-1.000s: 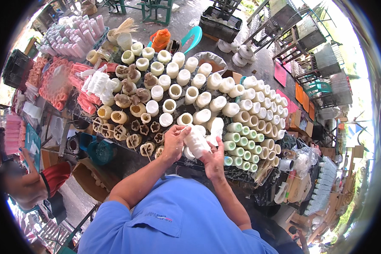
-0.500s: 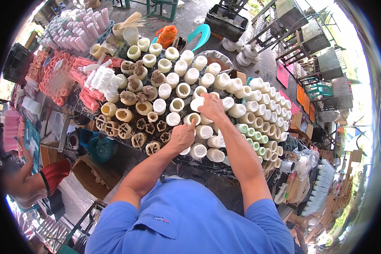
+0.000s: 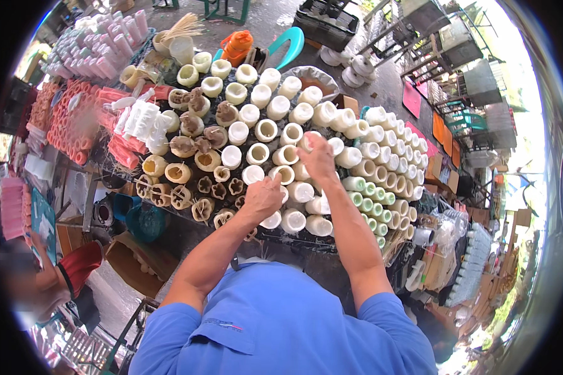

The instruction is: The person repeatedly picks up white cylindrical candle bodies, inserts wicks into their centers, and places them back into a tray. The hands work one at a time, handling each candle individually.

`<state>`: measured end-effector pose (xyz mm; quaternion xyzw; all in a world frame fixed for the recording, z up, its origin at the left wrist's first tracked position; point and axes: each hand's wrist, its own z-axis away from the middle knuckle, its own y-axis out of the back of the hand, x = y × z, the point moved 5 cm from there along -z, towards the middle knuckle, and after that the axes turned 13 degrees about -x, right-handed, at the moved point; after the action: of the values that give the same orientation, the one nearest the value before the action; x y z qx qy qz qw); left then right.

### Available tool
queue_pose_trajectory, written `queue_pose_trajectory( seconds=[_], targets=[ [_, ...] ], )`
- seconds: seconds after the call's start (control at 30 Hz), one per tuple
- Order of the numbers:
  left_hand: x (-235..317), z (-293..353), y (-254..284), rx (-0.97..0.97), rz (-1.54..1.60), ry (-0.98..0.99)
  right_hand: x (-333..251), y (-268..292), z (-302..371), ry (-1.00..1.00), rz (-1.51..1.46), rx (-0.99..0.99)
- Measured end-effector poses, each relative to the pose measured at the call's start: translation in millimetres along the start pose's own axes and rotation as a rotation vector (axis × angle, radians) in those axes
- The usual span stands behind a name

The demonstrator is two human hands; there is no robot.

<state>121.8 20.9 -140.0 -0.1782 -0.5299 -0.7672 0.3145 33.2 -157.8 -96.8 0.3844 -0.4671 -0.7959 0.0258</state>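
Rows of cream wax cylinders, many hollow like cups, cover the dark worktable. My left hand (image 3: 263, 199) has its index finger stretched to the near rim of a hollow cup (image 3: 282, 174); the other fingers are curled with nothing visible in them. Just right of it, my right hand (image 3: 319, 159) is partly blurred, its fingers bent round the top of a cream cylinder (image 3: 310, 138). Between the hands and slightly farther off stands another hollow cup (image 3: 286, 154). Closer to me are solid-looking white cylinders (image 3: 301, 191), partly behind my right forearm.
Brown flower-shaped pieces (image 3: 204, 184) stand at the left front, pale green cylinders (image 3: 363, 199) at the right. Coral tubes (image 3: 81, 119) and a white bundle (image 3: 145, 119) lie far left. Beyond are an orange bag (image 3: 236, 47) and teal chair (image 3: 288, 47). Someone in red shorts (image 3: 81, 265) is at left.
My right hand has shifted right, off a white-topped piece, and a hollow cup now shows where it was. My left index finger stays at the same cup.
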Motion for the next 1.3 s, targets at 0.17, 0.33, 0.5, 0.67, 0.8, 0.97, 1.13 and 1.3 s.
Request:
queue_pose_trajectory(
  seconds=[0.17, 0.33, 0.5, 0.67, 0.8, 0.97, 1.13, 1.3],
  targets=[
    [-17, 35, 28, 0.043, 0.046, 0.033, 22, 86, 71, 0.21, -0.497, 0.465],
    [-32, 67, 42, 0.048, 0.1, 0.099, 80, 89, 124, -0.387, -0.094, 0.153],
    [-4, 50, 14, -0.156, 0.889, 0.211, 12, 43, 156, 0.069, -0.038, 0.21],
    [71, 15, 65, -0.098, 1.973, -0.318, -59, -31, 142, 0.523, 0.079, -0.073],
    [70, 28, 193, 0.2, 1.412, -0.696, 3, 0, 159, 0.219, 0.294, 0.088],
    [55, 20, 201, 0.109, 1.115, -0.328, 66, 31, 163, 0.123, -0.277, 0.386],
    [70, 26, 74, -0.197, 0.829, -0.139, 94, 22, 152, -0.198, 0.053, 0.219],
    [86, 29, -7, -0.353, 0.706, -0.092, 91, 0, 140, -0.318, 0.239, -0.005]
  ],
)
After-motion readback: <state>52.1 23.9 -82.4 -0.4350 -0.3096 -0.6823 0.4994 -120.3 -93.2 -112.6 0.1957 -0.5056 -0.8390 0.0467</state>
